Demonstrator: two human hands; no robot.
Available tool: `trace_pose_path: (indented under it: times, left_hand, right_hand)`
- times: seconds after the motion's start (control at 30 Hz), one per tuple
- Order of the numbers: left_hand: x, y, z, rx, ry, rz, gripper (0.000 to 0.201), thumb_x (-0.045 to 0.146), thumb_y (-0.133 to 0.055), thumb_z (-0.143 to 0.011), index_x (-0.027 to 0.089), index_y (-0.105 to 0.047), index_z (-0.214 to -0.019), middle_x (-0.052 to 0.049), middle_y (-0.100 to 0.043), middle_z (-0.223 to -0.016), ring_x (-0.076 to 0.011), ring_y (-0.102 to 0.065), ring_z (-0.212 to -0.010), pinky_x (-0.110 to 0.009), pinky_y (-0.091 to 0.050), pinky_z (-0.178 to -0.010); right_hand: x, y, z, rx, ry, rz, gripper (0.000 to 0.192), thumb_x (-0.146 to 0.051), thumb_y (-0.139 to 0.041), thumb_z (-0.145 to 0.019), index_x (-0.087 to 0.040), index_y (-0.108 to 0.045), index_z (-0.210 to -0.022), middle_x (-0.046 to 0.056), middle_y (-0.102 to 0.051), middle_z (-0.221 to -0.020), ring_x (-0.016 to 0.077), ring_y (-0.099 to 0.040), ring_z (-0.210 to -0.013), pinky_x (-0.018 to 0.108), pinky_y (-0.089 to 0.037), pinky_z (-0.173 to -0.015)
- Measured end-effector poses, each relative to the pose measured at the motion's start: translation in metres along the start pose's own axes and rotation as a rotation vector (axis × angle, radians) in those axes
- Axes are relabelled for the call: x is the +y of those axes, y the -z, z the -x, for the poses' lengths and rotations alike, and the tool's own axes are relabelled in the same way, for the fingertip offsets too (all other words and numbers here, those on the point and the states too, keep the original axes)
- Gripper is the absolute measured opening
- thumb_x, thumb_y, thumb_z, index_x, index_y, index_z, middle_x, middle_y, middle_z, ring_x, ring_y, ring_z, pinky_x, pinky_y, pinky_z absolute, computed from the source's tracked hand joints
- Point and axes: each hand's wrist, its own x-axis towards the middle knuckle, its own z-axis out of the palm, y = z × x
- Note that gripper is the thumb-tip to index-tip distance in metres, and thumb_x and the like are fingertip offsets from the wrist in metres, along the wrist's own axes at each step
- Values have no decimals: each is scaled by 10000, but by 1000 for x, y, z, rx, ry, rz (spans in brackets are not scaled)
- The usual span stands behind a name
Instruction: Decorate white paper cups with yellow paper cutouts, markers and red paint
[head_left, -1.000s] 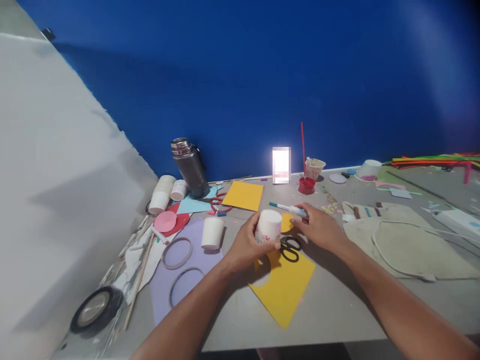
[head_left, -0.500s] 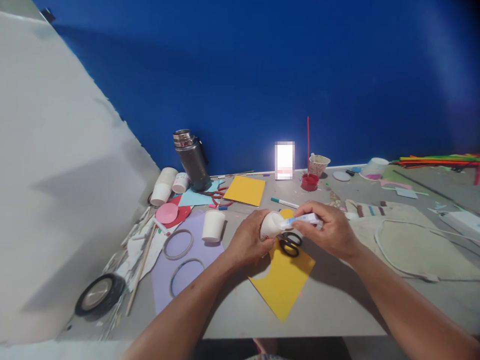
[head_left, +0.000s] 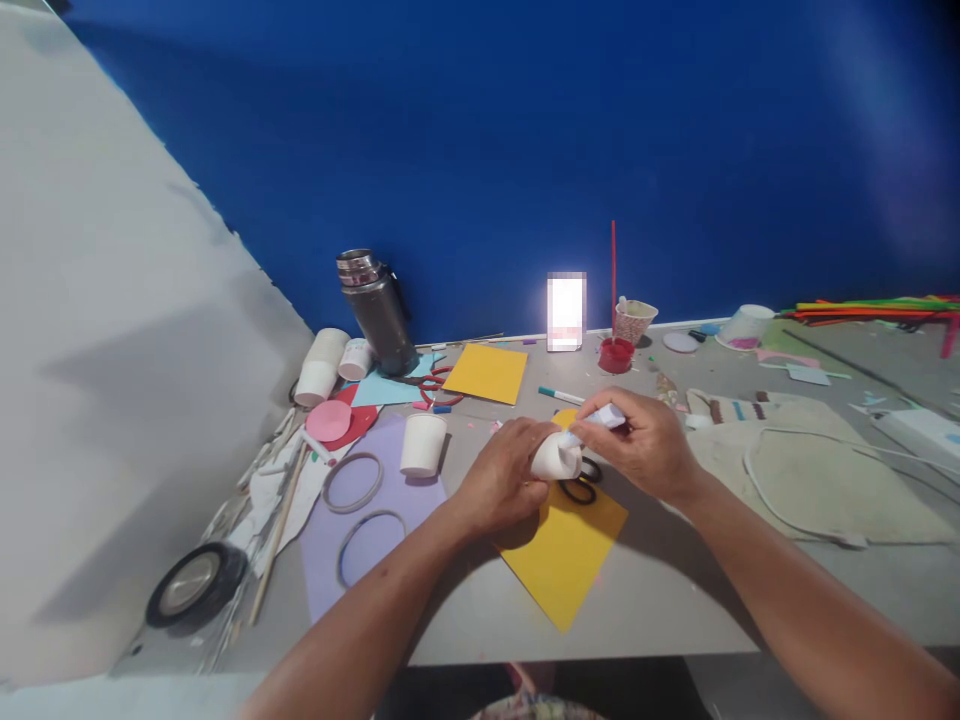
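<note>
— Blue wall behind, grey table (head_left: 675, 600) strewn with craft bits. What's in hand?

— A white paper cup (head_left: 556, 457), tipped on its side above the yellow paper (head_left: 562, 560), gripped by the left hand (head_left: 501, 478). The right hand (head_left: 646, 448) pinches a small white tube (head_left: 600, 418), nozzle touching the cup's base: gluing, I'd judge.

— What does the next move call for?

— A steady squeeze, probably. Both forearms reach in, wrists bent inward, scissors (head_left: 581, 480) just beneath the hands.

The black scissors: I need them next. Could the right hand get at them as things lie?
Probably not at once: the right hand holds a glue tube, and the paper cup hides part of the scissors.
</note>
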Motion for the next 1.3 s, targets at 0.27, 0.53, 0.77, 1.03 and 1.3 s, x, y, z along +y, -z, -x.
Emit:
trace_pose_path:
  times: [0.27, 0.53, 0.77, 1.03, 1.3]
  left_hand:
    - [2, -2, 2, 28, -18, 58, 608, 34, -601, -683, 217, -627, -1262, -85, -687, -1256, -282, -608, -1185, -431, -460, -1061]
    - [5, -3, 2, 99, 137, 215, 569, 127, -683, -721, 205, -647, -1284, -82, -702, -1259, -281, -639, -1156, -400, -502, -1033]
    - [6, -2, 2, 137, 232, 310, 566, 166, -715, -738, 201, -658, -1300, -63, -713, -1275, -267, -664, -1137, -376, -509, -1022]
    - [8, 1, 2, 166, 220, 284, 603, 129, -677, -703, 198, -662, -1302, -77, -713, -1293, -286, -650, -1179, -413, -489, -1060]
    - [10, 2, 1, 38, 199, 193, 545, 136, -656, -705, 196, -689, -1245, -72, -729, -1208, -282, -648, -1094, -393, -487, -984]
  right_hand:
    - [14, -6, -4, -56, -286, 74, 255, -449, -645, -876, -235, -624, -738, -21, -621, -576, 143, -503, -496, 267, -391, -517]
    - [16, 0, 1, 112, -330, -10, 305, -496, -623, -894, -228, -628, -750, -19, -608, -589, 141, -500, -507, 259, -388, -514]
    - [7, 1, 6, -4, -276, -54, 268, -454, -610, -904, -237, -611, -747, -35, -588, -544, 128, -474, -449, 254, -359, -465]
    - [2, 1, 6, -21, -254, -60, 243, -427, -607, -904, -237, -629, -754, -12, -653, -620, 134, -518, -491, 252, -412, -497]
    - [-8, -5, 13, -44, -149, -71, 217, -438, -626, -924, -242, -664, -840, 17, -720, -732, 153, -588, -566, 256, -451, -539]
